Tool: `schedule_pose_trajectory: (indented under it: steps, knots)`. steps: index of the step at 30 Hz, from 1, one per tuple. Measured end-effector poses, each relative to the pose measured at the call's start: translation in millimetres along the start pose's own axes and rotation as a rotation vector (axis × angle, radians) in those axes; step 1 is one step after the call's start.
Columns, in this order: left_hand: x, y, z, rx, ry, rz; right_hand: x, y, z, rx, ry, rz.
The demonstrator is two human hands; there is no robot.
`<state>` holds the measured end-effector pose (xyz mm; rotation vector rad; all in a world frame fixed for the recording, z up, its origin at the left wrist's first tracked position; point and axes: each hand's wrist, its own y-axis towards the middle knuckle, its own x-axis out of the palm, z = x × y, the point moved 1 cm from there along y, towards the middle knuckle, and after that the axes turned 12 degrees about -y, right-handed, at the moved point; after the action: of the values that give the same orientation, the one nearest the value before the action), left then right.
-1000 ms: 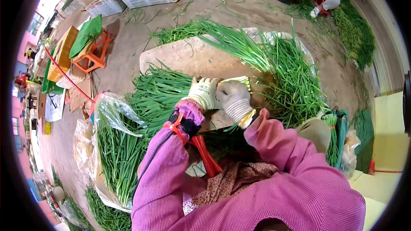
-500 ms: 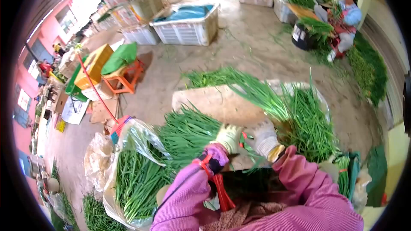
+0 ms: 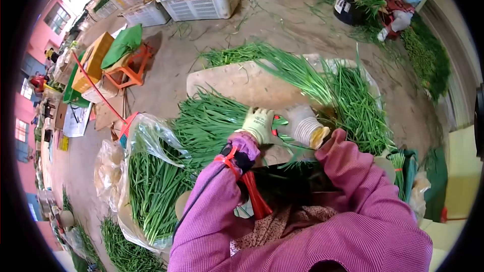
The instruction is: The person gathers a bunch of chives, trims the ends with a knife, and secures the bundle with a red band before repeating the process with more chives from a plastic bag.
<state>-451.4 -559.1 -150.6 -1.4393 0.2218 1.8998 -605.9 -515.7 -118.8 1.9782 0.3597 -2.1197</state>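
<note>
My left hand [image 3: 258,125], in a pale glove, has its fingers curled at the right end of a heap of long green leafy stalks [image 3: 209,121], like garlic chives. What it grips is hidden. My right hand [image 3: 301,123], in a whitish glove with a ribbed cuff, is closed just to the right; its contents cannot be made out. Between both hands shows a small red and green piece [image 3: 277,122], too small to name. A few loose green leaves [image 3: 298,147] hang below my right hand. Red strips [image 3: 258,196] hang by my left wrist.
A pale board [image 3: 242,83] lies ahead, with more green stalks [image 3: 355,100] at its right. A plastic-lined container of greens [image 3: 156,191] stands left. Beyond are an orange stool [image 3: 132,73], a white crate [image 3: 201,2] and a seated person [image 3: 403,0] beside a black bucket [image 3: 348,7].
The view has tilted downward, so everything appears higher in the picture. Both hands stay close together around the same spot, with little visible movement between them.
</note>
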Motion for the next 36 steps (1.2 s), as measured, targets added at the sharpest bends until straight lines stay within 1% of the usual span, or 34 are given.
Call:
schedule_pose_trajectory:
  steps: [1,3,4,6,7,8,10,12,13,14,15,17,18,20,21,22,24,25,26,28,29,30,31,32,34,35,36]
  knots:
    - [1.3,0.8,-2.3,0.011,-0.031,-0.016,1.2,5.6,0.2,0.001,-0.001,-0.004]
    - [2.8,2.0,-4.4,0.007,-0.029,-0.013,3.7,13.5,-3.2,0.005,-0.096,-0.115]
    - [3.9,1.0,-4.2,0.004,-0.025,-0.009,3.4,18.2,-5.6,0.006,-0.092,-0.120]
    - [4.6,-1.0,-3.3,0.008,-0.035,0.007,2.7,25.3,-5.7,0.090,-0.136,-0.209]
    - [3.7,-0.3,-3.1,0.005,-0.031,0.004,2.8,24.1,-3.2,0.035,-0.126,-0.111]
    - [3.5,-0.3,-3.0,0.002,-0.028,0.001,3.8,24.9,-2.8,0.037,-0.125,-0.116]
    - [11.1,1.1,-9.5,0.015,-0.046,0.015,3.7,28.6,-7.3,-0.067,-0.227,0.033]
    - [17.5,-0.8,-12.0,0.000,-0.086,0.079,6.2,19.4,-17.5,-0.217,-0.139,0.294]
    - [17.1,3.3,-12.4,-0.036,-0.018,-0.029,5.0,19.5,-17.3,-0.173,-0.127,0.154]
    - [16.9,3.7,-12.9,-0.035,-0.020,-0.035,3.1,20.7,-15.9,-0.132,-0.115,0.016]
    - [11.1,1.1,-10.2,-0.023,-0.058,-0.023,5.5,19.8,-13.5,-0.130,-0.113,0.011]
    - [6.4,1.9,-7.3,0.006,-0.114,0.007,11.0,14.0,-4.7,0.079,0.194,-0.048]
    - [3.5,2.8,-6.0,0.007,-0.115,0.006,6.1,11.6,-6.6,0.081,0.193,-0.050]
    - [-0.8,2.2,-3.1,-0.006,-0.119,-0.026,-5.3,4.7,-12.2,0.142,0.041,0.096]
    - [-4.3,0.7,-0.2,-0.010,-0.112,-0.037,7.1,5.8,-10.0,0.127,0.065,0.132]
    - [-0.8,1.7,-1.9,-0.008,-0.110,-0.040,12.1,9.4,-10.1,0.131,0.066,0.131]
    - [5.0,1.2,-6.2,0.020,-0.104,0.035,18.7,16.5,-13.8,0.078,-0.090,0.039]
    - [6.8,1.0,-8.3,0.018,-0.105,0.032,17.9,14.0,-17.1,0.057,-0.109,0.245]
    - [8.3,2.4,-10.6,0.008,-0.065,0.024,19.6,11.9,-22.3,0.056,-0.106,0.241]
    - [14.8,5.6,-14.0,0.000,-0.034,0.010,15.0,6.9,-33.3,0.113,-0.148,0.366]
    - [20.1,8.2,-18.1,0.022,-0.066,0.045,25.6,4.6,-33.1,0.133,-0.022,0.464]
    - [19.8,7.7,-18.8,0.041,-0.097,0.077,31.8,5.3,-32.3,0.129,-0.018,0.459]
    - [22.2,4.0,-18.5,0.070,-0.126,0.138,38.8,3.2,-32.8,0.136,0.006,0.520]
    - [26.5,-0.8,-17.2,0.067,-0.130,0.126,46.1,-0.1,-32.9,0.146,0.030,0.582]
    - [26.9,-15.3,-12.5,0.150,-0.154,0.506,46.2,-2.3,-33.3,0.175,0.035,0.554]
    - [27.9,-21.1,-12.2,0.198,-0.188,0.607,46.4,-0.8,-29.4,0.144,0.086,0.555]
    - [32.7,-25.3,-14.4,0.193,-0.186,0.598,47.5,0.8,-27.0,0.111,0.135,0.557]
